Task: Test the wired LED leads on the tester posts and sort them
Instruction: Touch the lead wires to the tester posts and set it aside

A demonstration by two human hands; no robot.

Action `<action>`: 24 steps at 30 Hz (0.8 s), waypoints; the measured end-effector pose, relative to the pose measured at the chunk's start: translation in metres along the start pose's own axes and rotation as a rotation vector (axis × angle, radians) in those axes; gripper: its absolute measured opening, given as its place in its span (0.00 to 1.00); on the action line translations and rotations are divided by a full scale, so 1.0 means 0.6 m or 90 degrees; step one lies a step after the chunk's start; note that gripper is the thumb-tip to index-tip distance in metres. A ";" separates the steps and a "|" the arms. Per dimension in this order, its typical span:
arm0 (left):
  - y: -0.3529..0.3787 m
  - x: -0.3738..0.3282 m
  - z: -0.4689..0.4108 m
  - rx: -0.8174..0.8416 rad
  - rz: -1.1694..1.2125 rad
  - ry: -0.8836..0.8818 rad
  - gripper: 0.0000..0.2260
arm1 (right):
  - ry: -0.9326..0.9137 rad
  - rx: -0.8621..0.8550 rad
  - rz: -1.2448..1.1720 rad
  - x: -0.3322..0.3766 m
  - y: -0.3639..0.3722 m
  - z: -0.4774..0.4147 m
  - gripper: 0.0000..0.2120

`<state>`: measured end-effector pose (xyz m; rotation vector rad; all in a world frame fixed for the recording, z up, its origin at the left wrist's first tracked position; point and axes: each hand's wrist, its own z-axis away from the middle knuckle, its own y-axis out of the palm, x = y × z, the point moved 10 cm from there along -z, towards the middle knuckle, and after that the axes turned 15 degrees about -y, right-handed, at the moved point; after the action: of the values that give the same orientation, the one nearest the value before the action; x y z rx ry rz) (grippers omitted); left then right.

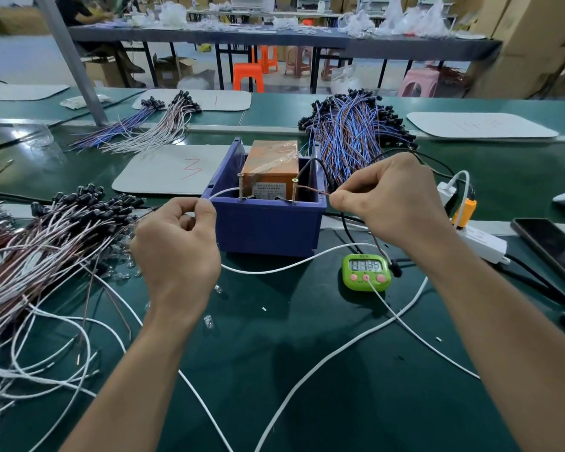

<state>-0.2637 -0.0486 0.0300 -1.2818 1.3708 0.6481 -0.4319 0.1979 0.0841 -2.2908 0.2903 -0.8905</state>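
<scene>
Loose white cables (323,360) loop over the green bench (388,402) at the bottom of the frame. Just above them, right of centre, lies a green timer (366,272). At mid-left a pile of pink-and-white leads (46,243) sprawls beside the left hand (177,252), whose fingers are curled and pinch a white lead (222,191); its end arcs to the left screw post (241,187). The right hand (392,203), at mid-right, has thumb and forefinger closed on a brown lead (310,189) that runs to the right screw post (295,190). Both posts stand on the front rim of a blue box (268,223) at the centre, which holds an orange tester unit (269,168). Behind it to the left lies a white mat marked 3 (163,171), and to the upper right a heap of blue-and-brown leads (349,132).
</scene>
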 end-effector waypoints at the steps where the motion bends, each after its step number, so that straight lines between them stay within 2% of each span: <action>1: 0.001 0.000 0.000 0.004 0.000 0.001 0.07 | 0.000 0.004 -0.005 0.000 0.001 0.002 0.07; 11: -0.001 0.003 -0.004 -0.006 0.002 -0.006 0.08 | 0.028 0.014 -0.043 -0.011 0.006 0.012 0.07; 16: -0.003 0.002 -0.009 -0.010 -0.017 -0.006 0.08 | 0.046 -0.041 -0.044 -0.018 -0.006 0.016 0.10; 20: -0.017 0.005 -0.005 -0.037 0.005 -0.010 0.10 | 0.064 -0.047 -0.062 -0.025 -0.018 0.029 0.07; 24: -0.020 0.019 0.014 0.021 0.105 -0.040 0.09 | 0.061 0.006 -0.219 -0.008 -0.020 0.046 0.04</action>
<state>-0.2476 -0.0477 0.0206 -1.1209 1.4398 0.7701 -0.4175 0.2230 0.0740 -2.3324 -0.0724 -1.1703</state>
